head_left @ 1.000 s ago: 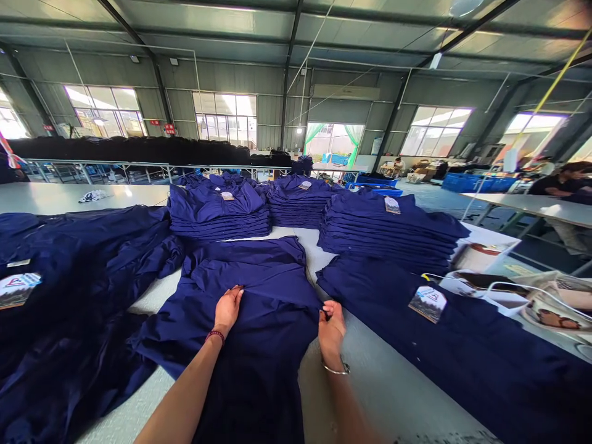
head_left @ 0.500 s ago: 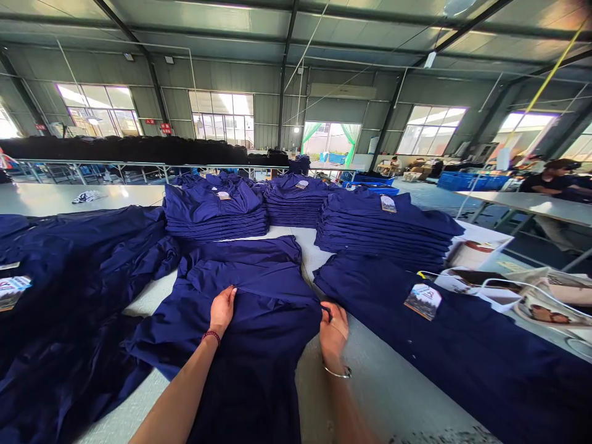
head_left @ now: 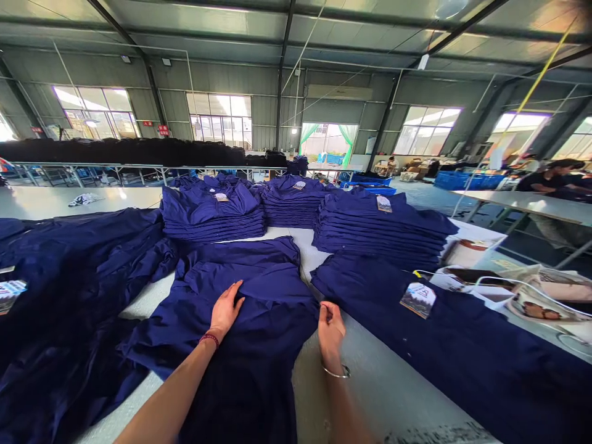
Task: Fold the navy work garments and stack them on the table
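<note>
Navy garment [head_left: 250, 327] lies spread on a pale work table [head_left: 370, 388] at 6 o'clock, its far half bunched in soft folds. The hands are apart, one on each side of it. The left hand [head_left: 225, 310], with a red beaded bracelet at the wrist, rests open on the cloth. The right hand [head_left: 331, 327], with a metal bangle, curls at the garment's edge; whether it pinches the cloth, I cannot tell. Stacks of folded navy garments [head_left: 293, 206] stand at 12 o'clock, and a tagged navy garment [head_left: 444, 345] lies just beside at 3 o'clock. A dark navy heap [head_left: 78, 277] spreads at 9 o'clock. At 2 o'clock, a co-worker [head_left: 548, 183] sits beyond a second table [head_left: 522, 201], near blue crates [head_left: 467, 180].
</note>
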`<state>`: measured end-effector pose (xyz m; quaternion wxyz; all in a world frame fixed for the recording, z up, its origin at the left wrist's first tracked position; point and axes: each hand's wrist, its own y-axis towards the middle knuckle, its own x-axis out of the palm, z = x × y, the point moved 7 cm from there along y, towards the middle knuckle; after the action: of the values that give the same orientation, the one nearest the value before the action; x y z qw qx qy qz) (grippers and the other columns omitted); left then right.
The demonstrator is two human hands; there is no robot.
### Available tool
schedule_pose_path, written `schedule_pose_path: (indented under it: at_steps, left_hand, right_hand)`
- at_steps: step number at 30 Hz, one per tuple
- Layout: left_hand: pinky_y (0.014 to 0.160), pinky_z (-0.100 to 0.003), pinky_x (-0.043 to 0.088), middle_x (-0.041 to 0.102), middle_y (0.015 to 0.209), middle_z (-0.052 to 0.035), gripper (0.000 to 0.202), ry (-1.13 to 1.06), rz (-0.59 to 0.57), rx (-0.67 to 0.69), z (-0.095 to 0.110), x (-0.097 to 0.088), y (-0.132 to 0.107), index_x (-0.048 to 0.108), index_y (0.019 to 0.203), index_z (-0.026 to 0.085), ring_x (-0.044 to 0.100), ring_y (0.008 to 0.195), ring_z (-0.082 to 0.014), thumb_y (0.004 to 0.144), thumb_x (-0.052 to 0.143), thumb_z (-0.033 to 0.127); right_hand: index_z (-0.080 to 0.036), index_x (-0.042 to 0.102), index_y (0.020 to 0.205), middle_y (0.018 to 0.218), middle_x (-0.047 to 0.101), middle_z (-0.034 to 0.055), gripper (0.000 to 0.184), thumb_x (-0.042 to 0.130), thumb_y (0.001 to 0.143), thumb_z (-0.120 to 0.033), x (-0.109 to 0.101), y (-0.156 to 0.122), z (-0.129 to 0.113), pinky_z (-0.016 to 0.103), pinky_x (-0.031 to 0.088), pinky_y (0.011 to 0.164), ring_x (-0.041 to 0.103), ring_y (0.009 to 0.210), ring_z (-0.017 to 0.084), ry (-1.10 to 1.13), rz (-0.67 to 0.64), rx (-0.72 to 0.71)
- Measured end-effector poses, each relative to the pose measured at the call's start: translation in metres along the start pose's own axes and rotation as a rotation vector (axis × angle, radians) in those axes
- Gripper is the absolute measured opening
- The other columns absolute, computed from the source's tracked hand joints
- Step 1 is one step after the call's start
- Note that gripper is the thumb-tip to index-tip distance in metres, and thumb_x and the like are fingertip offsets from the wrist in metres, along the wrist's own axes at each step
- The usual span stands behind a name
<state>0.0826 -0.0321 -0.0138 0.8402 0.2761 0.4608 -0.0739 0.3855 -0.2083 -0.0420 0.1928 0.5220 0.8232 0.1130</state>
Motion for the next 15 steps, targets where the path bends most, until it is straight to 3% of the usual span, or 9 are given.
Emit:
schedule_pose_path:
  at_steps: [4, 9, 12, 15]
  left_hand:
    - [0.118, -0.037, 0.033, 0.043, 0.155, -0.0058, 0.061, 0.094, 0.002, 0.308, 0.061, -0.001, 0.007, 0.039, 0.148, 0.025, 0.033, 0.145, -0.0204, 0.089, 0.051, 0.013]
    - [0.123, -0.048, 0.018, 0.039, 0.157, -0.0046, 0.063, 0.169, -0.207, 0.707, 0.165, 0.027, 0.016, 0.042, 0.144, 0.029, 0.027, 0.148, -0.0220, 0.086, 0.062, 0.016]
    - [0.120, -0.044, 0.024, 0.057, 0.140, -0.0066, 0.039, 0.195, -0.297, 0.711, 0.202, 0.042, 0.032, 0.060, 0.125, 0.024, 0.045, 0.136, -0.0217, 0.088, 0.057, 0.012]
    - [0.105, -0.036, 0.042, 0.068, 0.113, -0.0070, 0.028, 0.204, -0.288, 0.609, 0.219, 0.042, 0.061, 0.068, 0.104, 0.020, 0.060, 0.112, -0.0200, 0.086, 0.052, 0.006]
  right_hand:
    - [-0.021, 0.063, 0.095, 0.094, 0.070, 0.0080, 0.039, 0.043, 0.085, -0.053, 0.006, 0.000, 0.001, 0.035, 0.050, 0.080, 0.064, 0.081, 0.020, 0.038, -0.036, -0.003]
    - [-0.020, 0.062, 0.105, 0.110, 0.063, 0.0133, 0.044, 0.055, 0.078, -0.054, 0.017, 0.004, 0.003, 0.037, 0.054, 0.078, 0.064, 0.083, 0.022, 0.015, -0.092, -0.042]
    - [-0.019, 0.059, 0.113, 0.111, 0.060, 0.0133, 0.049, 0.065, 0.072, -0.046, 0.021, 0.005, 0.016, 0.039, 0.055, 0.077, 0.063, 0.080, 0.023, -0.069, -0.152, -0.092]
    - [-0.022, 0.059, 0.112, 0.101, 0.062, 0.0091, 0.044, 0.066, 0.070, -0.033, 0.021, 0.001, 0.030, 0.039, 0.053, 0.075, 0.062, 0.077, 0.024, -0.219, -0.178, -0.150]
